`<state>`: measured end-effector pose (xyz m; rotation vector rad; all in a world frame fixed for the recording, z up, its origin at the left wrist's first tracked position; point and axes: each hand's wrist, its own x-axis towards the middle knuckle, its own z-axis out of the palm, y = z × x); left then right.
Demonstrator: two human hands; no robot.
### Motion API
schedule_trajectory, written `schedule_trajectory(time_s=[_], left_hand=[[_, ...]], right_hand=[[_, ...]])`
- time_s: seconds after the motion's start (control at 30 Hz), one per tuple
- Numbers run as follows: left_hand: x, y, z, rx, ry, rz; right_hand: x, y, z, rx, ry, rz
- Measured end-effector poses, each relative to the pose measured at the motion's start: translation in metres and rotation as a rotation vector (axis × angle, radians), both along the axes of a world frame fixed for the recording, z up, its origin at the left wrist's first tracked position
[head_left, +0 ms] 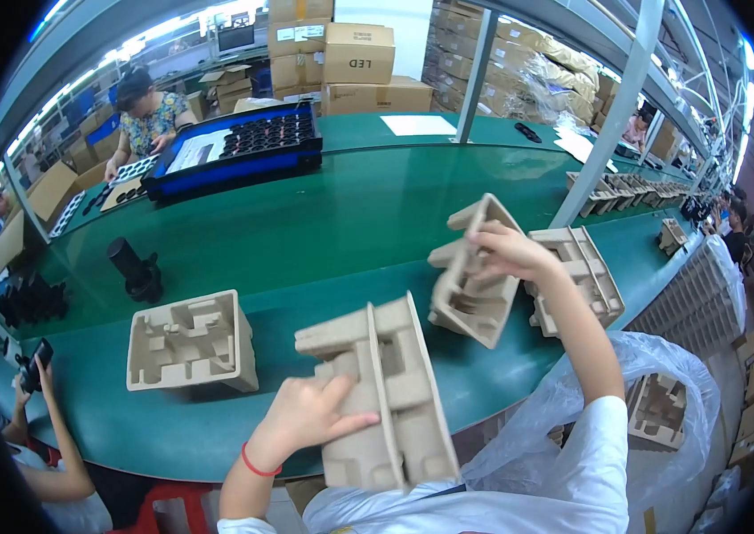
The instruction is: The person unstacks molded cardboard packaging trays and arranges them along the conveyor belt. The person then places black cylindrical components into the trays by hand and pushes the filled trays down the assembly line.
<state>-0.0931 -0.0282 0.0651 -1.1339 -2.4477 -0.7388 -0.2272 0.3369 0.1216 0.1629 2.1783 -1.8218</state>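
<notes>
My left hand (pixel 310 412), a red band on its wrist, grips a beige moulded-pulp tray (pixel 413 383) that is tilted above the front edge of the green bench. Further forward, my right hand (pixel 506 252) has its fingers over the wall of a second pulp tray (pixel 491 311), tipped up on its side. Another pulp tray (pixel 577 276) lies just right of that one, partly behind my right forearm. To the left, a separate pulp tray (pixel 190 343) rests on the bench with its compartments facing up.
A black cylindrical part (pixel 134 269) stands at left on the green bench (pixel 350 205). Behind is a blue-black crate (pixel 235 147) of dark parts. A metal post (pixel 613 116) rises at right. A plastic bag (pixel 555 409) with trays hangs by my right side. A co-worker's hands (pixel 34 378) hold a black part.
</notes>
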Motion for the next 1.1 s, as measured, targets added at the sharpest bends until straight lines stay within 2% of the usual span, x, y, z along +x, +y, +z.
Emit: schedule_trajectory(time_s=[0.07, 0.1, 0.2, 0.23, 0.33, 0.4, 0.47, 0.53, 0.57, 0.7, 0.83, 0.93, 0.97, 1.07, 1.1], left_hand=[[0.011, -0.008, -0.001, -0.001, -0.019, -0.087], [0.018, -0.009, -0.001, -0.014, 0.018, -0.100], [0.031, -0.015, 0.003, -0.012, 0.037, -0.034], [0.033, -0.019, 0.008, -0.023, 0.045, 0.016], [0.025, -0.020, 0.009, 0.091, 0.198, 0.127], [0.018, -0.011, 0.011, 0.107, 0.293, 0.213], [0.010, 0.003, 0.017, 0.114, 0.403, 0.278], [0.006, 0.014, 0.023, 0.071, 0.469, 0.348], [0.007, 0.018, 0.028, 0.041, 0.463, 0.380], [0.006, 0.029, 0.037, 0.007, 0.434, 0.425], [0.002, 0.010, 0.045, 0.014, 0.370, 0.344], [0.007, 0.018, 0.045, 0.018, 0.334, 0.361], [0.008, 0.020, 0.045, 0.005, 0.325, 0.367], [0.005, 0.024, 0.046, -0.036, 0.308, 0.382], [0.007, 0.023, 0.045, -0.031, 0.284, 0.363]], right_hand=[[-0.013, -0.013, -0.016, -0.258, -0.067, -0.009], [-0.022, -0.022, -0.024, -0.194, -0.082, -0.040], [-0.031, -0.039, -0.028, 0.388, -0.023, 0.090], [-0.025, -0.048, -0.025, 0.685, 0.115, 0.102], [-0.016, -0.057, -0.038, 0.696, 0.595, 0.054], [0.041, -0.097, 0.022, -0.003, 0.276, 0.275], [0.068, -0.114, 0.026, -0.248, 0.160, 0.447], [0.099, -0.136, 0.034, -0.065, 0.421, 0.427], [0.105, -0.143, 0.035, -0.156, 0.385, 0.346], [0.103, -0.147, 0.052, -0.230, 0.061, 0.344], [0.097, -0.133, 0.040, -0.175, 0.125, 0.394], [0.096, -0.136, 0.025, -0.210, 0.150, 0.312], [0.092, -0.137, 0.012, -0.121, 0.302, 0.300], [0.092, -0.133, 0.017, 0.064, 0.370, 0.303], [0.096, -0.135, 0.021, 0.018, 0.358, 0.298]])
